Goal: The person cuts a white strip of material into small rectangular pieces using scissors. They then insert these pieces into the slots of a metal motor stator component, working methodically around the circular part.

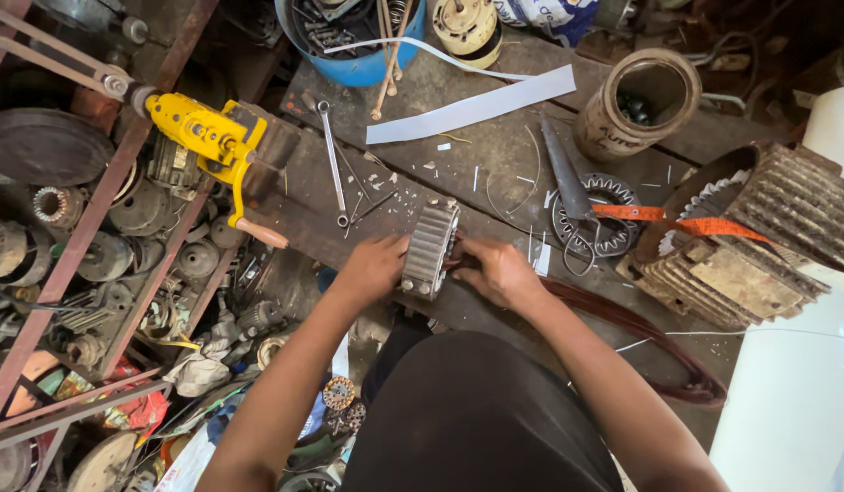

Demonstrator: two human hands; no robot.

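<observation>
Left hand [372,267] braces stator [429,248] upright on bench [495,146], fingers wrapped; right hand [499,271] grips coil [622,319] at its side; spanner [332,162] far left.

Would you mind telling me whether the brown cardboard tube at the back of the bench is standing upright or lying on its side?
Upright: the brown cardboard tube stands on end, its round open mouth facing the camera, with small dark parts visible inside.

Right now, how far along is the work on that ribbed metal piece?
Done: strips cut from the white sheet, with scraps on the bench. In hand: the left hand steadies the ribbed stator while the right hand works at its end, where reddish wire leads in. Left: most of the wire loop lies outside the stator; how much is already in is hidden.
</observation>
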